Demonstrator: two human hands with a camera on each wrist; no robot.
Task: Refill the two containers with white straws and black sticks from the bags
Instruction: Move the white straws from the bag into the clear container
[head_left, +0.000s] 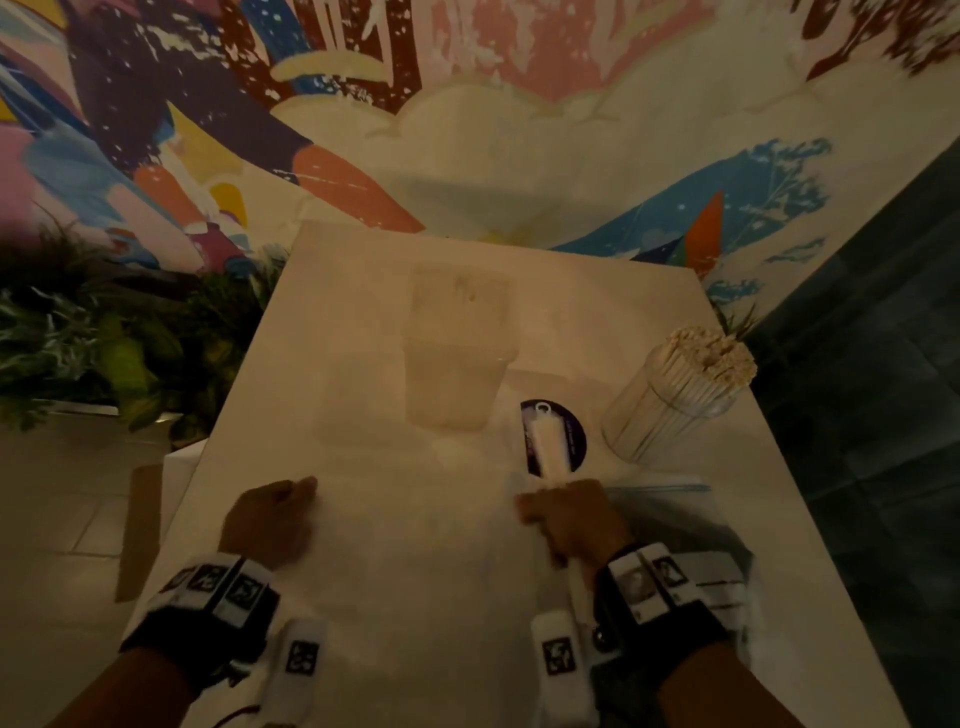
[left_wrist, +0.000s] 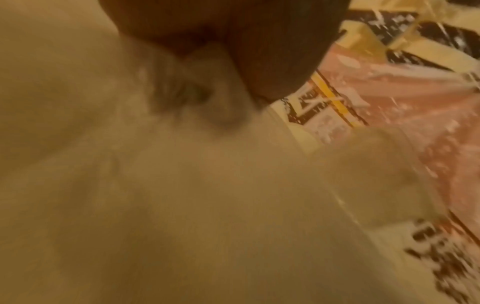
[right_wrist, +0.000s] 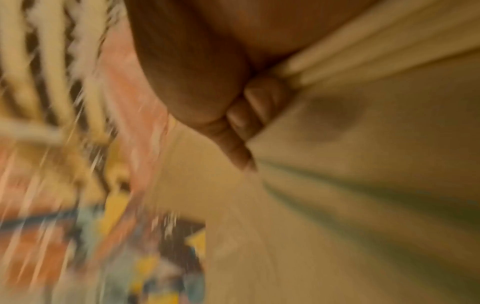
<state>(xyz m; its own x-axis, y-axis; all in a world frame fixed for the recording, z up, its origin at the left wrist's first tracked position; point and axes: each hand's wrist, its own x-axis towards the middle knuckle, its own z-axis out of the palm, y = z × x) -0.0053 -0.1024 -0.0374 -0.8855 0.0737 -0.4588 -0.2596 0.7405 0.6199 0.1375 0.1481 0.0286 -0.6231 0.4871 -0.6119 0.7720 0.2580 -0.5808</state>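
One bundle of white straws (head_left: 549, 447) is the thing in hand, clutched in the right hand (head_left: 571, 519), whose fingers (right_wrist: 249, 111) are curled tight round it; the right wrist view, though blurred, shows pale ridges of straw running out from under the fist. The bundle's long axis runs away from the person, its far end lying over a dark round disc (head_left: 574, 434) on the table. The clear square container (head_left: 457, 364) stands ahead and slightly left of that hand, upright, pale and apparently without contents, though its inside is hard to read. The right hand is plainly the nearer one to it, so I judge the coming move to be a lift forward and a little leftward, tipping the bundle upright to go in mouth-first. The round clear container (head_left: 675, 400), already packed with pale sticks, stands to the right of the disc, well clear of that path. A clear bag with a blue zip edge (head_left: 670, 491) lies just beside the right wrist. The left hand (head_left: 272, 519) sits near the left part of the table with fingers loosely curled and, so far as I can tell, nothing in them; its wrist view is too smeared to confirm. No black sticks can be made out. The surface is a white table (head_left: 363, 597), with green plants (head_left: 104, 353) to the left, a painted mural wall (head_left: 208, 104) behind and dark tiles (head_left: 883, 415) on the right
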